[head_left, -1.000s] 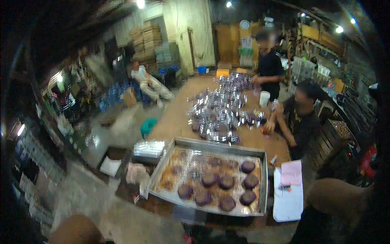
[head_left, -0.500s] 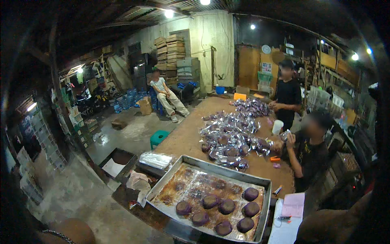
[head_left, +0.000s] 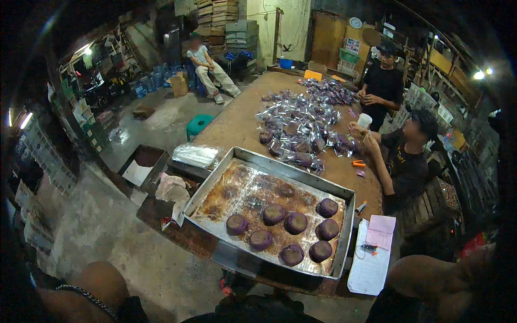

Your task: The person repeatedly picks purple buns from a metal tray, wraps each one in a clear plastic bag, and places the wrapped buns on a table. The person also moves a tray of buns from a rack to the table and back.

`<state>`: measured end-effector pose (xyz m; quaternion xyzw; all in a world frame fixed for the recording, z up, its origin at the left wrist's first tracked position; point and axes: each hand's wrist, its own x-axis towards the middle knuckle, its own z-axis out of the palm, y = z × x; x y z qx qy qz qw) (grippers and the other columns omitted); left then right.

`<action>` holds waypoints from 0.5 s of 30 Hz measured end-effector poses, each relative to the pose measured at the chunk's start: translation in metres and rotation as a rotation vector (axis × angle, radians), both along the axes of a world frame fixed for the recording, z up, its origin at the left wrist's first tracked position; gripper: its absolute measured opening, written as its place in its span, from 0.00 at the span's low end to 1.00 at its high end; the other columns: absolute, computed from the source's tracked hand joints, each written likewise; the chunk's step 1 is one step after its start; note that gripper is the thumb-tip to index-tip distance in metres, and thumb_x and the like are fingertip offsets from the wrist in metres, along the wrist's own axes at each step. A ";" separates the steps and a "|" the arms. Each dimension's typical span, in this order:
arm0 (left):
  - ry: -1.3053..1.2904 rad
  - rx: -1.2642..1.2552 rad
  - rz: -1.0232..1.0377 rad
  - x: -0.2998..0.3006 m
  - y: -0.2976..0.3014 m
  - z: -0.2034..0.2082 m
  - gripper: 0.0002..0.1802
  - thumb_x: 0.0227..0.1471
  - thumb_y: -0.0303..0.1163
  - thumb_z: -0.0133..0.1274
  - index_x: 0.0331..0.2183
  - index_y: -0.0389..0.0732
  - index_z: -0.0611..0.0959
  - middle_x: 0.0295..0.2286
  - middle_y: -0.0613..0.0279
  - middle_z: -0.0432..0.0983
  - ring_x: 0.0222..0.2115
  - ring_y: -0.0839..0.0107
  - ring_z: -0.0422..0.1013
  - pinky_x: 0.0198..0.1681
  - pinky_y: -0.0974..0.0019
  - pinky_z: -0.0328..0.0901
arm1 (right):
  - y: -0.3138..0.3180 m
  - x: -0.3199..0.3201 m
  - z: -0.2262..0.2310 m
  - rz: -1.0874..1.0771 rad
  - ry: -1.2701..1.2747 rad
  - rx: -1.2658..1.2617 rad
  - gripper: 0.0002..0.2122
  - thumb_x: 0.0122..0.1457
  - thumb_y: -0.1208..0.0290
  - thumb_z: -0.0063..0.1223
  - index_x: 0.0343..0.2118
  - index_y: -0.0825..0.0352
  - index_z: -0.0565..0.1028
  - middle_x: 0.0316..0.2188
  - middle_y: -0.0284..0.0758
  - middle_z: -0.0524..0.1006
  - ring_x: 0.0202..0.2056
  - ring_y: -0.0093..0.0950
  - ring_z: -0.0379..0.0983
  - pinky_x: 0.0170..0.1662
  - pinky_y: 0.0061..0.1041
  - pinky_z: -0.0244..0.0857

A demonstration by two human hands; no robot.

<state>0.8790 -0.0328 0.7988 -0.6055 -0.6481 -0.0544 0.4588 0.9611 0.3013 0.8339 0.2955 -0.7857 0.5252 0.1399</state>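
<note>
Neither of my hands shows. My bent left arm [head_left: 99, 282] is at the lower left edge, with a braided chain [head_left: 89, 299] by it. My right arm [head_left: 423, 277] is at the lower right, beside the papers [head_left: 369, 272]. Between them, on the near end of the table, stands a large metal baking tray [head_left: 215, 207] with a stained bottom. Several round purple buns [head_left: 274, 214] with browned tops sit in its near and right parts. Past the tray lies a heap of purple buns in clear wrappers [head_left: 301, 121].
Clear plastic bags [head_left: 195, 155] and a crumpled cloth [head_left: 172, 188] lie left of the tray. A co-worker sits at the right [head_left: 406, 156], another stands behind [head_left: 381, 81], and a third person sits farther back [head_left: 207, 62]. A green stool [head_left: 198, 125] stands by the table.
My view has tipped downward, and more of both my arms shows. The seated co-worker's hands have moved away from the face, over the table. The buns in the tray stay put.
</note>
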 end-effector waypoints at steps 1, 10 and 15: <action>0.001 0.004 -0.003 -0.002 -0.002 -0.002 0.05 0.43 0.28 0.60 0.23 0.39 0.80 0.19 0.61 0.74 0.17 0.73 0.69 0.22 0.71 0.64 | -0.003 -0.001 0.000 0.000 -0.003 0.000 0.15 0.54 0.72 0.50 0.44 0.71 0.68 0.44 0.41 0.69 0.45 0.31 0.64 0.45 0.26 0.64; -0.079 0.091 -0.056 -0.023 -0.027 -0.014 0.05 0.43 0.29 0.61 0.21 0.40 0.81 0.18 0.61 0.75 0.17 0.74 0.70 0.22 0.72 0.64 | -0.034 -0.010 0.009 -0.034 -0.013 -0.066 0.16 0.53 0.72 0.50 0.45 0.71 0.68 0.45 0.42 0.68 0.46 0.32 0.63 0.46 0.27 0.64; -0.579 0.483 0.143 -0.035 -0.063 -0.104 0.05 0.43 0.29 0.61 0.20 0.40 0.81 0.17 0.61 0.75 0.17 0.74 0.70 0.22 0.72 0.64 | -0.028 -0.044 -0.036 -0.384 0.290 -0.077 0.14 0.53 0.73 0.47 0.41 0.73 0.69 0.41 0.43 0.70 0.41 0.32 0.66 0.43 0.28 0.65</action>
